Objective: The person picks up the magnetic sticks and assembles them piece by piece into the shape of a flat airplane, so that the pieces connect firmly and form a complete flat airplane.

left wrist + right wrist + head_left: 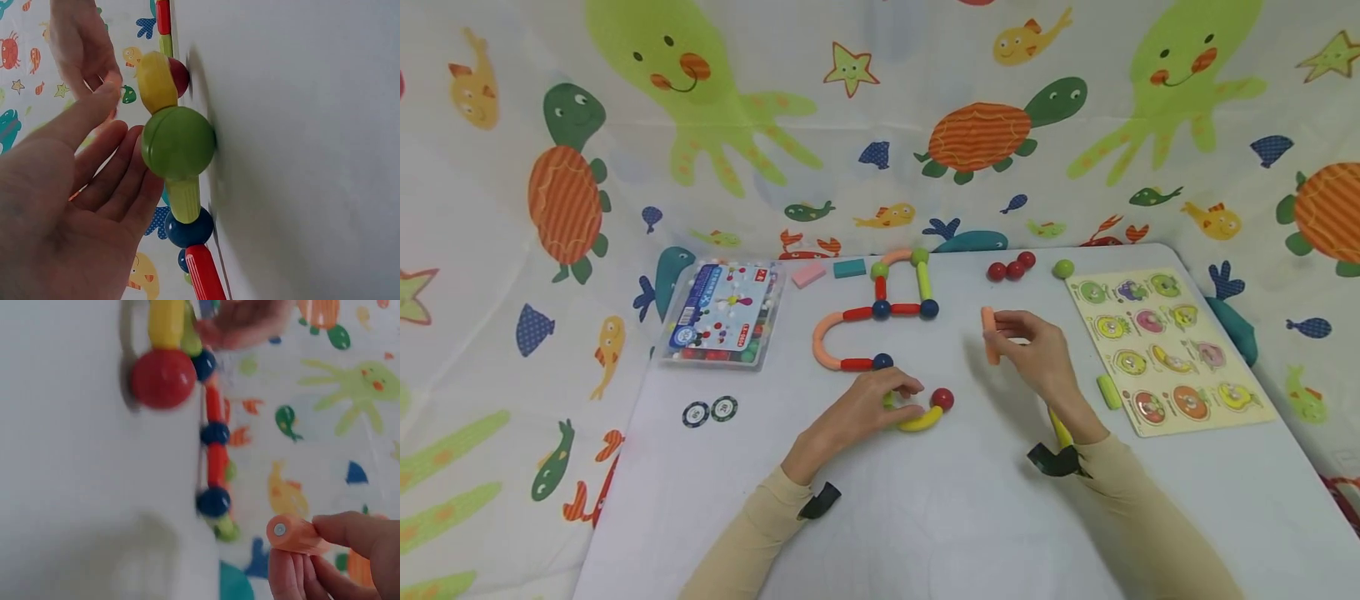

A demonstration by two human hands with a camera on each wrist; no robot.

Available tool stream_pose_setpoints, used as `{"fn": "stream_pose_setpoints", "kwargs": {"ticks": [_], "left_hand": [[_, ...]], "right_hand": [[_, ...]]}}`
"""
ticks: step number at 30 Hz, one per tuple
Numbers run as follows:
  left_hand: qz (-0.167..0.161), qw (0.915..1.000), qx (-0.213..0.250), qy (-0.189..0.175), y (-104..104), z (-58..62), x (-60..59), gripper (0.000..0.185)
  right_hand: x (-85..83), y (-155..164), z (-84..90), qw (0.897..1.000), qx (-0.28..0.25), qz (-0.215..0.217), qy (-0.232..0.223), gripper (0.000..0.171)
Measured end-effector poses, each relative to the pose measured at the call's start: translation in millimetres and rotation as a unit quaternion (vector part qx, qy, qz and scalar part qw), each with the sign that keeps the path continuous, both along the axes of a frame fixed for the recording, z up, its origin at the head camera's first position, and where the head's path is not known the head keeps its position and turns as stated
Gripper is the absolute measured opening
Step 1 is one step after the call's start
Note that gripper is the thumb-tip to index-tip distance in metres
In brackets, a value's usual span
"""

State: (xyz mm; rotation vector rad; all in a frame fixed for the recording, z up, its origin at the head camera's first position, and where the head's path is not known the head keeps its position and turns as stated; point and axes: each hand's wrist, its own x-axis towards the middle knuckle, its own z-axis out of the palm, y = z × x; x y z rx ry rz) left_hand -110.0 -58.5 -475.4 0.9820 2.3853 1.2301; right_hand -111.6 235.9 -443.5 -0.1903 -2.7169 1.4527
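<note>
Left hand (857, 412) lay open, fingers flat against the green ball (179, 142) and yellow curved rod (921, 419) on the worktop (925, 517). Right hand (1037, 354) pinched an orange rod (990, 335) upright — just right of the chain. Advice: brace the chain, bring the rod end-on to the red ball (942, 399).

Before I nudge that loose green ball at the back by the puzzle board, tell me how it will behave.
The green ball looks round and smooth, so it would probably roll at a light push. It lies apart from the three red balls, joined to no rod, so likely nothing checks it. It seems small and plastic, probably light. The puzzle board beside it might stop it.
</note>
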Motion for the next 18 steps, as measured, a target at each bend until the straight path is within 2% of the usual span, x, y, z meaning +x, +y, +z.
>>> {"fn": "stream_pose_setpoints", "kwargs": {"ticks": [4,9,18], "left_hand": [[0.001,0.9999,-0.010,0.001,2.6,-0.6,-0.3,0.038],[0.001,0.9999,-0.010,0.013,3.7,-2.7,-2.1,0.038],[-0.020,0.9996,-0.016,0.016,7.8,-5.1,-2.3,0.036]], "right_hand": [[-8.1,-25.6,-14.3,0.998,-0.035,0.011,-0.041,0.044],[-12.0,-44.2,-28.1,0.995,-0.067,0.005,-0.076,0.039],[-10.8,-58.5,-39.0,0.995,-0.042,-0.005,-0.086,0.036]]}}
